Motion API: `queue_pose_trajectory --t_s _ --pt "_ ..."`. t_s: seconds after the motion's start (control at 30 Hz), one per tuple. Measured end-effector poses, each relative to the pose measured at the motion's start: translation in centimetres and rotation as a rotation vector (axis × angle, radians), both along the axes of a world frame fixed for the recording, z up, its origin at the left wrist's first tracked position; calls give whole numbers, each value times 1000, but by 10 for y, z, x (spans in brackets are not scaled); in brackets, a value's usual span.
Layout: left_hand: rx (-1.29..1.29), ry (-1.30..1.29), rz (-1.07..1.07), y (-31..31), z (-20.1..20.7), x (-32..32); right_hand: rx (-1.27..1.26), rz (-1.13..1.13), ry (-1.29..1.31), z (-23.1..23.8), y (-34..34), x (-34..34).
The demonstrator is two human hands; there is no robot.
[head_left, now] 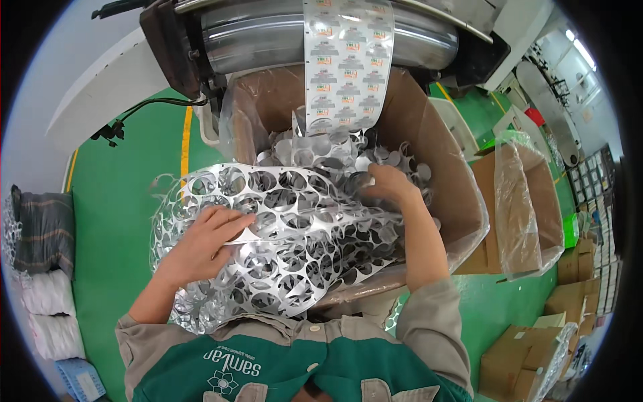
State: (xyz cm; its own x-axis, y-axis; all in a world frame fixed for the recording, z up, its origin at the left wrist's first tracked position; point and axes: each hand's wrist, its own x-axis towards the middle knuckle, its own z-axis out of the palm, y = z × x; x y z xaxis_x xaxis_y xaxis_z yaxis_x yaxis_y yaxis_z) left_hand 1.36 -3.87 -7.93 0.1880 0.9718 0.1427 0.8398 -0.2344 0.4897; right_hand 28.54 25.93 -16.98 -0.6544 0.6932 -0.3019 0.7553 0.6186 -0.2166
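Left grip half-curled on perforated sheeting, right grip by discs, both holds unclear, carton wall alongside.

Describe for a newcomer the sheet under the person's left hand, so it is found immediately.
Find the large brown cardboard box below the polished steel roller. Across its near left part spills a crumpled, silvery sheet, with the person's left hand on top. Unlike the loose, round silver discs farther inside the box, it is a web full of round holes.
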Motion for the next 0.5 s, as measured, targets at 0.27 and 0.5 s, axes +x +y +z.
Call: queue_pose_trajectory --t_s 0.27,0.5 --pt "96 -40 -120 -11 -14 10 -1051 -114 1654 71 -2 -23" --pt "141 -10 -135 -7 -32 30 53 -360 -33 -72 28 14"
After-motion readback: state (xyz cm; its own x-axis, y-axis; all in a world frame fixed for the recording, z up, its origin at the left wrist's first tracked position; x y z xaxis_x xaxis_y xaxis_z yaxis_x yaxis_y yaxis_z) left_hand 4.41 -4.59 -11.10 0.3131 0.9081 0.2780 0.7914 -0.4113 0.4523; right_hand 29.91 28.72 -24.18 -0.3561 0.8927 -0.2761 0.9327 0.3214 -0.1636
